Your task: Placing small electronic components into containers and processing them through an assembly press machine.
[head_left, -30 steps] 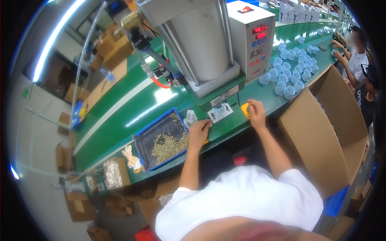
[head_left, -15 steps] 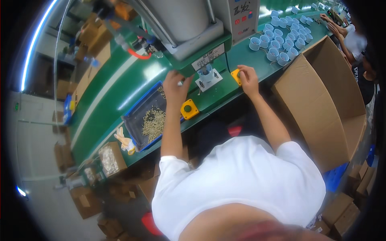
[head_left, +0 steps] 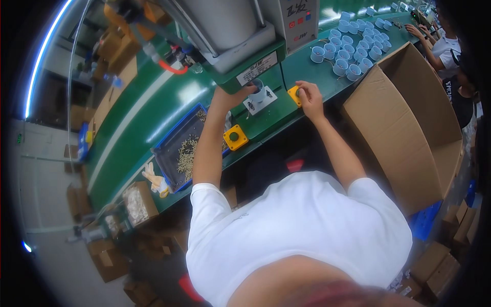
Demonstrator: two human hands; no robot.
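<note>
Under the press head point(head_left: 245, 61), a pale-blue cup point(head_left: 260, 95) stands on a white plate point(head_left: 267, 104). My left hand point(head_left: 231, 99) reaches in from the left, with a fingertip at the cup's rim. Most of its fingers are hidden by the press, and I cannot make out what they hold. My right hand point(head_left: 310, 100) rests with curled fingers on a yellow push-button box point(head_left: 293, 95) to the right of the plate. A second yellow button box point(head_left: 236, 137) with a dark button sits beside my left forearm.
Left of my forearm lies a blue-rimmed tray point(head_left: 166, 153) of small metallic parts, with a glove point(head_left: 154, 179) near it. Several filled blue cups point(head_left: 349, 51) stand at the right. A large cardboard box point(head_left: 394, 138) borders the bench. Another person's hand point(head_left: 415, 31) works farther right.
My left hand has moved right, from beside the press to the cup under it. My right hand stays on the yellow button box. The whole view has shifted slightly.
</note>
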